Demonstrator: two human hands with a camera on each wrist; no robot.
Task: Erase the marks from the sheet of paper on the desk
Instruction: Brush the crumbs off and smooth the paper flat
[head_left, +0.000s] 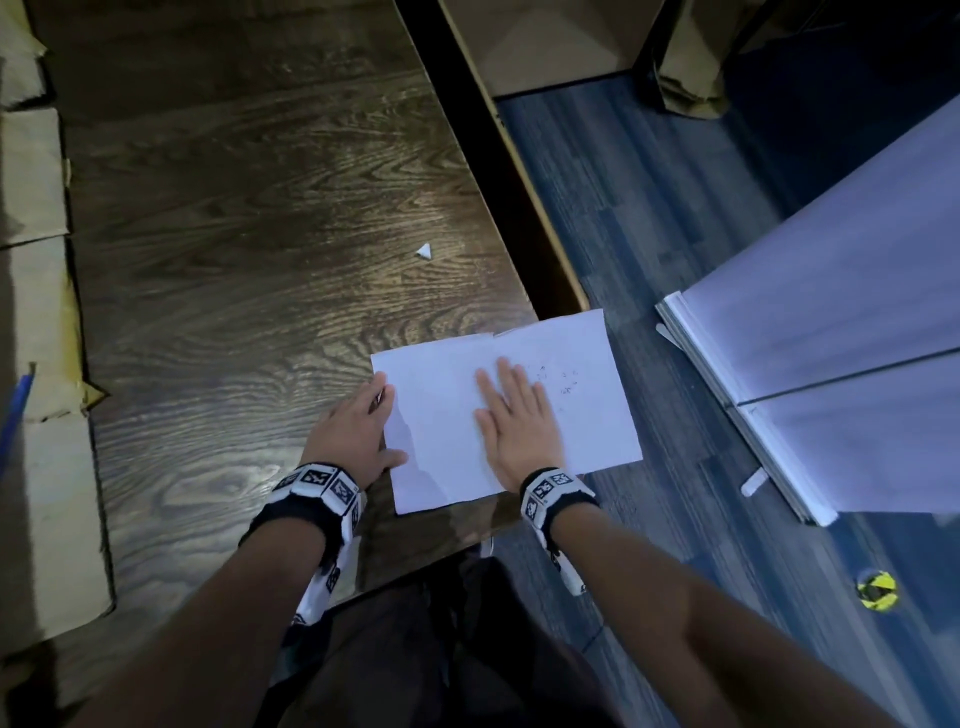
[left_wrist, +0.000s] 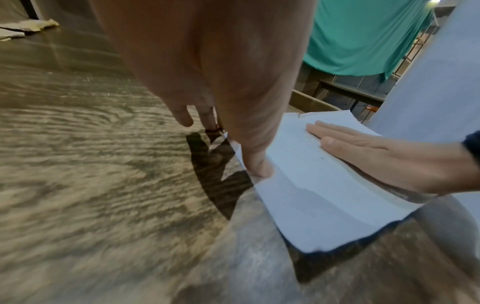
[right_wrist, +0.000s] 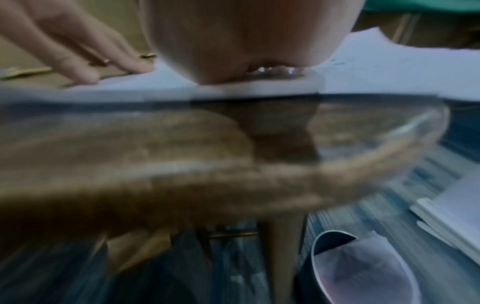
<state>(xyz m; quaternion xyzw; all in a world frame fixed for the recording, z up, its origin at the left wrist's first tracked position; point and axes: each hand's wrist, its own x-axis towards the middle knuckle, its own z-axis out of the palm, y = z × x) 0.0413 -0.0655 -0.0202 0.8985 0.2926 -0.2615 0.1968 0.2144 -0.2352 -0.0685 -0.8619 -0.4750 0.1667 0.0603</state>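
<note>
A white sheet of paper (head_left: 447, 415) lies on the right front corner of the dark wooden desk (head_left: 234, 260), with its right part hanging past the desk's edge. Faint small marks (head_left: 566, 384) show on its right half. My right hand (head_left: 514, 421) lies flat on the middle of the sheet, fingers straight. My left hand (head_left: 363, 426) rests at the sheet's left edge, its thumb (left_wrist: 259, 166) pressing on the paper (left_wrist: 311, 195). A small white triangular piece (head_left: 424, 252) sits alone farther back on the desk. It looks like an eraser, though I cannot tell for sure.
Brown paper (head_left: 31, 312) and a blue pen (head_left: 15, 410) line the desk's left side. A cardboard box (head_left: 545, 41) stands behind the desk. A big white panel (head_left: 857, 338) leans over the blue carpet (head_left: 649, 208) on the right. A round bin (right_wrist: 363, 267) stands below the desk corner.
</note>
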